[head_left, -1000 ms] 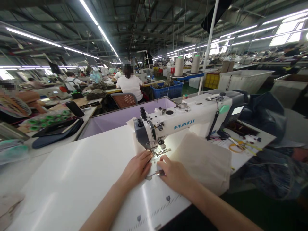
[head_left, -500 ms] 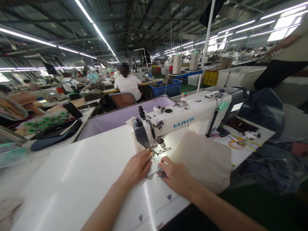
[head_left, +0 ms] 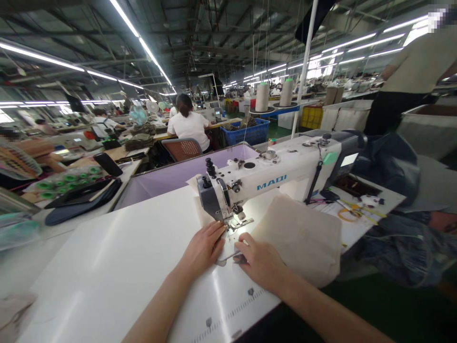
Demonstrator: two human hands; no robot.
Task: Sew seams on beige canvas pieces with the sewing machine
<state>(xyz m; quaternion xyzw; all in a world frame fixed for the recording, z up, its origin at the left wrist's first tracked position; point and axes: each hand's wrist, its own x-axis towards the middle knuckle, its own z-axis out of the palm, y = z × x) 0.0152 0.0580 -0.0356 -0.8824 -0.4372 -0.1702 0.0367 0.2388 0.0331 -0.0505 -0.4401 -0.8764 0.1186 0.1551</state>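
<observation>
A white sewing machine (head_left: 271, 181) stands on the table, its lamp lighting the metal plate around the presser foot (head_left: 233, 221). Beige cloth (head_left: 300, 233) lies under the machine arm and to the right, and a narrow strip of it shows left of the machine head. My left hand (head_left: 205, 245) rests just in front of and left of the foot, fingers stretched out flat. To the right, my right hand (head_left: 259, 262) is closed, with thumb and index finger bent together near the plate. A small dark thing (head_left: 240, 259) shows under its curled fingers; its kind is unclear.
Scissors with orange handles (head_left: 350, 213) and other small tools lie at the table's right. Behind the machine are a lilac-lined bin (head_left: 160, 178), thread cones (head_left: 262, 96) and a blue basket (head_left: 246, 132). One co-worker (head_left: 187, 124) sits ahead; another person (head_left: 410, 71) stands at right.
Both my hands and the cloth stay practically where they were. The person at the far right has shifted left and shows more fully. The view has moved very slightly.
</observation>
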